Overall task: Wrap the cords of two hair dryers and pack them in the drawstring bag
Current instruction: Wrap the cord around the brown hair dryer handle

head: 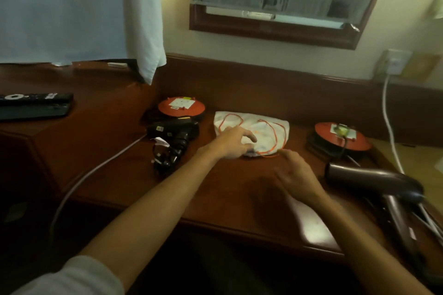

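The packing looks like it is just starting. The flat white cloth drawstring bag with orange strings (254, 130) lies in the middle of the frame on the brown wooden counter (215, 187), and nothing looks packed.

There are two dryers. The black hair dryer (176, 134), left of the bag, has its cord bunched up. The dark brown hair dryer (374, 179) lies at the lower right with loose cords beside it.

The left hand (231, 142) rests on the bag, fingers spread wide. The right hand (298, 175) is blurry, fingers loosely curled near the bag's edge; I cannot tell if it holds anything.

There are two round orange reels (181, 106).
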A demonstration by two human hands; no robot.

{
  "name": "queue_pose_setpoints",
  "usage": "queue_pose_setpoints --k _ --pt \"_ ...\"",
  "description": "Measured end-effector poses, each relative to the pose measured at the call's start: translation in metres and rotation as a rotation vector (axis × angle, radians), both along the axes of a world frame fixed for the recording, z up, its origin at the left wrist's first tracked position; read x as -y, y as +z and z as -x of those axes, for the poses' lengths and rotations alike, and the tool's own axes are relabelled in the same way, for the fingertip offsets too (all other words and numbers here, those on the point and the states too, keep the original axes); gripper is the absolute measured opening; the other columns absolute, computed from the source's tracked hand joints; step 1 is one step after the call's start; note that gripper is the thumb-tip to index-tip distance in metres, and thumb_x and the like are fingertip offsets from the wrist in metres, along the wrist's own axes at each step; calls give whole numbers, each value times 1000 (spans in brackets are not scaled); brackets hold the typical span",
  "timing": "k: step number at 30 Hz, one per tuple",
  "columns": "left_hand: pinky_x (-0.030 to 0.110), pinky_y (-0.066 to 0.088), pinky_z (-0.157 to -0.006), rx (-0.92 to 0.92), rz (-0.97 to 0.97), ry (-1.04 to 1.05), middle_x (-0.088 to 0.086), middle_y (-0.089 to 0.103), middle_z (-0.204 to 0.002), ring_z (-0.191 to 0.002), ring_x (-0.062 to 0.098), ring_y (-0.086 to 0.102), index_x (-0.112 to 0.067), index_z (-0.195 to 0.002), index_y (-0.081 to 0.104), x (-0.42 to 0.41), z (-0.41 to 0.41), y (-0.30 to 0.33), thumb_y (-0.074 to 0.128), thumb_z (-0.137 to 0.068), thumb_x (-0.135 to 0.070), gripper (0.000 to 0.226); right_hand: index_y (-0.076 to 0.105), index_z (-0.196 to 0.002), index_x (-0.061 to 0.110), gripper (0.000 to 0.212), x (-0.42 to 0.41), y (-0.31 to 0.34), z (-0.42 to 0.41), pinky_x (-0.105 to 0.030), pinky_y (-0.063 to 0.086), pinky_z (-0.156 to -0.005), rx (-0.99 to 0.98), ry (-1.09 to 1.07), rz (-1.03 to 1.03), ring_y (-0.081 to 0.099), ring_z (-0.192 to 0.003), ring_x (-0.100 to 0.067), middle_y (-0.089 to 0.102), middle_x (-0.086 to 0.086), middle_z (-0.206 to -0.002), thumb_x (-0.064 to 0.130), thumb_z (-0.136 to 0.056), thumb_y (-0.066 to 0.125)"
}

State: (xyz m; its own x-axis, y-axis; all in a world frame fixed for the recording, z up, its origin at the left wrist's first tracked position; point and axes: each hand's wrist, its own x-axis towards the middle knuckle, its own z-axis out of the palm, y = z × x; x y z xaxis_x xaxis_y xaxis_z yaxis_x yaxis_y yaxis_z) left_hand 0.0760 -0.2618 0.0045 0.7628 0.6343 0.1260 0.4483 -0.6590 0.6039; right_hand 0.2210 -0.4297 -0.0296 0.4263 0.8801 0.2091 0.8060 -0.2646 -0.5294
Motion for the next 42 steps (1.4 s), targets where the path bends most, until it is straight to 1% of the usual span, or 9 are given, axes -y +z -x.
queue_pose_setpoints --k 6,9,14,17,21,27,30,35,42 --pt "31 46 -94 -73 -18 -183 4 58 -144 -126 23 58 -28 -133 64 51 -91 7 63 -100 -29 33 54 -136 10 45 49 31 -90 -36 40 -103 17 -182 -82 51 -126 -28 57 -11 -134 14 -93 67" --pt "34 46 -100 -86 -15 -231 3 55 -147 -132 21 54 -28 -136 61 63 -135 13 63 -100 -28 36 58 -131 8 38 60 39 -133 -36 42 -100 39 -266 -90 52 -121 -29 58 -12 -127 15 -94 66" --pt "30 45 -99 -54 -25 -284 1 61 -140 -128 18 56 -24 -138 60 61 -210 11 64 -99 -27 39 56 -133 10 40 61 47 -203 -40 45 -103 38 -356 -2 52 -122 -27 56 -11 -131 18 -94 63" --pt "40 48 -104 -28 -58 -254 4 61 -139 -128 24 56 -26 -141 56 48 -259 3 65 -97 -39 47 52 -138 11 42 49 51 -242 -42 45 -107 19 -386 84 50 -126 -27 54 -10 -136 17 -97 58" --pt "49 41 -113 -13 -39 -224 5 50 -153 -139 27 46 -30 -152 43 33 -317 -17 58 -97 -54 62 45 -146 12 48 20 46 -287 -44 41 -109 -17 -399 200 49 -132 -31 52 -13 -144 17 -99 53" --pt "50 3 -126 -4 -88 -226 -6 9 -172 -158 17 1 -45 -159 20 18 -335 -80 29 -97 -73 68 36 -155 25 52 -17 21 -333 -45 38 -113 -59 -368 289 42 -138 -37 43 -17 -152 19 -104 43" --pt "48 2 -126 30 -113 -241 -9 3 -172 -158 13 -5 -48 -159 16 14 -339 -89 25 -98 -73 66 34 -154 32 48 -33 13 -342 -53 26 -118 15 -431 345 27 -140 -41 26 -16 -152 26 -107 37" --pt "49 10 -125 54 -145 -301 -12 -4 -172 -157 11 -11 -49 -159 11 7 -336 -103 32 -103 -63 62 32 -155 33 48 -43 16 -348 -52 24 -118 75 -452 419 25 -138 -39 23 -17 -149 35 -108 35" --pt "51 10 -124 82 -119 -322 -14 -6 -171 -156 11 -14 -50 -159 11 2 -338 -106 42 -99 -64 69 40 -151 34 56 -45 26 -350 -59 21 -118 -65 -479 389 19 -146 -45 20 -19 -158 60 -101 38"
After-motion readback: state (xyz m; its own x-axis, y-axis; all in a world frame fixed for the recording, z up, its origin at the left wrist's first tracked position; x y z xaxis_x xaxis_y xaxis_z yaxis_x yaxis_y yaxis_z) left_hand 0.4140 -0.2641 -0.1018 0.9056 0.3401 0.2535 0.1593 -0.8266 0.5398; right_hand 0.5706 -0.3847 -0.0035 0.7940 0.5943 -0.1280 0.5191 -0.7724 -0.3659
